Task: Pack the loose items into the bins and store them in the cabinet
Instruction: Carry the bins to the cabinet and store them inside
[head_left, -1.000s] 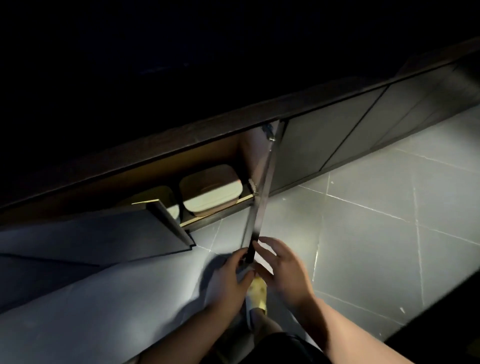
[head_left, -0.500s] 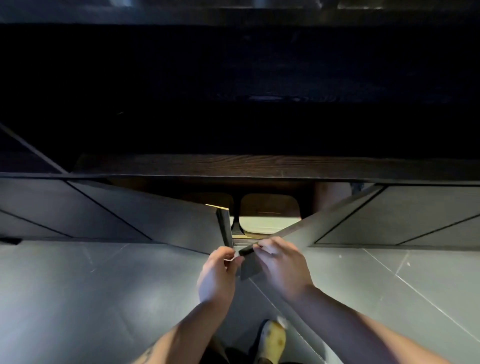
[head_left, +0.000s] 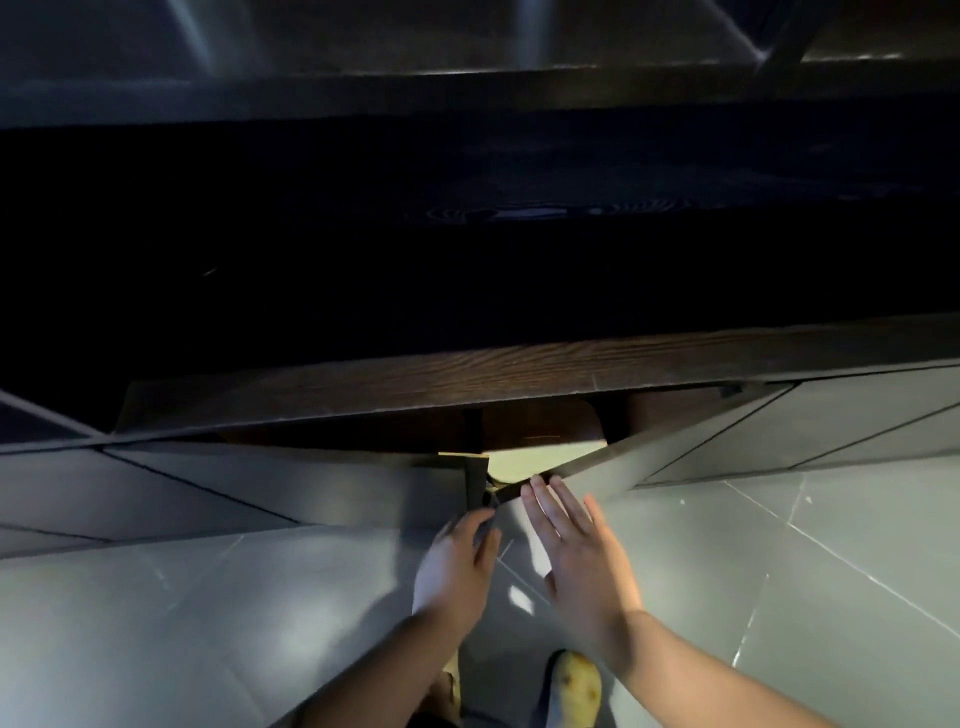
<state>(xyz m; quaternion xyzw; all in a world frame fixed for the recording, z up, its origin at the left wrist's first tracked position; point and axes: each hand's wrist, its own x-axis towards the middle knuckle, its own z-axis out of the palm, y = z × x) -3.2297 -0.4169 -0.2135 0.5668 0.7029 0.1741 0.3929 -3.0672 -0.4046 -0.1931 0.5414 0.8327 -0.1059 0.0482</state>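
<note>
Above grey floor tiles, dark cabinet doors nearly closed.

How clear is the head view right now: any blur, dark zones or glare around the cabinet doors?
Head view: the upper cabinet area is nearly black; the left hand is motion-blurred at the left door; the right hand is sharper on the right door; soft glare patches lie on the floor tiles; the bin shows pale through the gap.
</note>
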